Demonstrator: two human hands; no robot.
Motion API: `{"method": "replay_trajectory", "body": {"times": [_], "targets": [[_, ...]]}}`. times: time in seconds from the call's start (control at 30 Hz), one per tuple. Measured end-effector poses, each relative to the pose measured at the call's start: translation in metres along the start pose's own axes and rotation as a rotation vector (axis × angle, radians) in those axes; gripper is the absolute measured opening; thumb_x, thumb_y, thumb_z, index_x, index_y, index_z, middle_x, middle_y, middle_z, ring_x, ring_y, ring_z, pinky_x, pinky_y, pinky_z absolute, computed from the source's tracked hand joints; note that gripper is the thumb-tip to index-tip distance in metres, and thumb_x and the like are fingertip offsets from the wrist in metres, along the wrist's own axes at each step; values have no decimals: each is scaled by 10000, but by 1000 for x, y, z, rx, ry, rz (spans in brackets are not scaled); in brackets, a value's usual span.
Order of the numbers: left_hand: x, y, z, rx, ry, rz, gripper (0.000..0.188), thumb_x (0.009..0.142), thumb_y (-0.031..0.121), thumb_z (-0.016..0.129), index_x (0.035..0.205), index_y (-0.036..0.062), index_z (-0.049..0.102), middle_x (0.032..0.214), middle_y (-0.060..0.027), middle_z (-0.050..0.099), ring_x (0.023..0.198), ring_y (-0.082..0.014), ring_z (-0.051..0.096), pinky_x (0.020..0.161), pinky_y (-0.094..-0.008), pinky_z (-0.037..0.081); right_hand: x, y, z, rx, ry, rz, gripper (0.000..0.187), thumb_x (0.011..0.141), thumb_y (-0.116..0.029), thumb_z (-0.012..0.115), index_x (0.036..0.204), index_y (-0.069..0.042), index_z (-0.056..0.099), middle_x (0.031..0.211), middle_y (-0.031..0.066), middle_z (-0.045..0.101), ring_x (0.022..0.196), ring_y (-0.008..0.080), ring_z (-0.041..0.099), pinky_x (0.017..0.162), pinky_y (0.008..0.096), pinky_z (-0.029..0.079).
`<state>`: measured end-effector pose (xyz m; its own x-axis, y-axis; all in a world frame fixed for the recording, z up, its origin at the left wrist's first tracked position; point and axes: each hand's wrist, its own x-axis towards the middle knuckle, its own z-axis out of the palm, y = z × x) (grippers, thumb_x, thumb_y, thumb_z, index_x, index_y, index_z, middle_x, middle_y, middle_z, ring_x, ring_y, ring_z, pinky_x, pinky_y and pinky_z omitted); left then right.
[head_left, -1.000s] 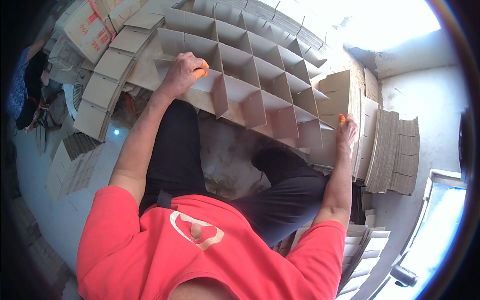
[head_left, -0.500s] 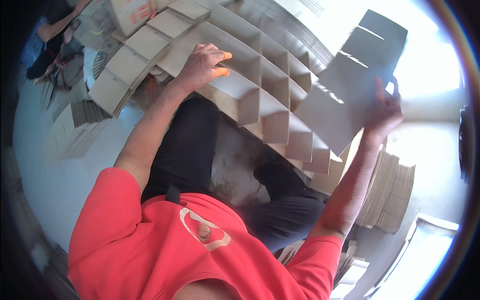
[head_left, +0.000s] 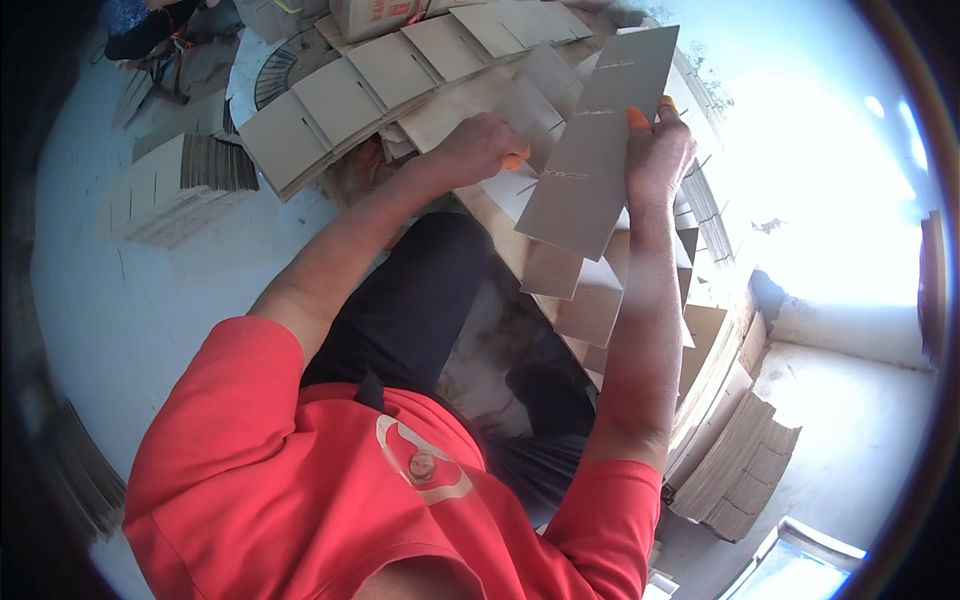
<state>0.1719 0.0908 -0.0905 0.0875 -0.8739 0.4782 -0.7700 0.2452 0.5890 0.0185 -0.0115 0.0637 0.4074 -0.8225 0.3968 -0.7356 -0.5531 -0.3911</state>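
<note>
My right hand [head_left: 660, 155], with orange covers on the thumb and a finger, grips the right edge of a slotted cardboard strip [head_left: 597, 150]. The strip is held tilted above a grid of interlocked cardboard dividers [head_left: 590, 312] and hides part of it. To the left of the strip, my left hand [head_left: 478, 152] is closed with its fingers curled, an orange cover showing at the fingertips. It is at the grid's left side, beside blurred divider panels [head_left: 535, 105]; what is in its fingers, if anything, is hidden.
A row of stacked slotted cardboard sheets [head_left: 345, 95] runs along the far left. More bundles stand at left [head_left: 190, 175] and lower right [head_left: 740, 465]. A printed carton [head_left: 375, 18] is at the back. Another person's arm and dark clothing [head_left: 150, 35] show at the top left.
My right hand has brought the cardboard strip leftward, over the grid and closer to my left hand. My left hand's fingers have gone from stretched out to curled. The whole view has shifted.
</note>
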Motion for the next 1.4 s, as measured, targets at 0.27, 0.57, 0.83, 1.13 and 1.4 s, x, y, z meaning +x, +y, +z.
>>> {"method": "replay_trajectory", "body": {"times": [0.27, 0.57, 0.83, 1.13, 1.4], "targets": [[2, -4, 1, -13, -2, 31, 43, 684, 71, 649, 727, 68, 650, 686, -64, 634, 726, -264, 586, 660, -380, 476, 8, 0, 5, 8, -75, 14, 257, 823, -17, 595, 1078, 10, 611, 853, 246, 659, 852, 387, 659, 751, 427, 525], [4, -2, 3, -9, 31, 25, 55, 674, 20, 638, 706, 65, 633, 678, -58, 626, 711, -268, 582, 641, -385, 474, 9, 13, 42, -50, -188, -47, 172, 819, -38, 607, 979, 25, 620, 835, 263, 648, 836, 419, 642, 720, 467, 515], [10, 8, 3, -3, 43, 20, 74, 675, 6, 641, 722, 63, 632, 679, -61, 628, 721, -263, 582, 663, -385, 474, -8, 23, 77, 28, -153, -159, 162, 824, 4, 572, 973, 56, 610, 830, 277, 630, 810, 419, 638, 671, 473, 495], [19, 13, 12, -11, 9, 31, 61, 687, 13, 636, 724, 60, 628, 712, -57, 651, 740, -261, 583, 680, -391, 477, 6, 33, 92, -77, -289, -290, 225, 849, -148, 627, 977, 32, 586, 834, 250, 647, 812, 411, 636, 685, 475, 502], [9, 8, 3, 41, 14, 8, 46, 699, 38, 650, 731, 67, 633, 712, -57, 641, 747, -259, 580, 695, -393, 477, -52, -21, 23, -213, -459, -128, 278, 861, -127, 528, 1076, 46, 559, 801, 218, 657, 795, 388, 650, 692, 472, 513]]}}
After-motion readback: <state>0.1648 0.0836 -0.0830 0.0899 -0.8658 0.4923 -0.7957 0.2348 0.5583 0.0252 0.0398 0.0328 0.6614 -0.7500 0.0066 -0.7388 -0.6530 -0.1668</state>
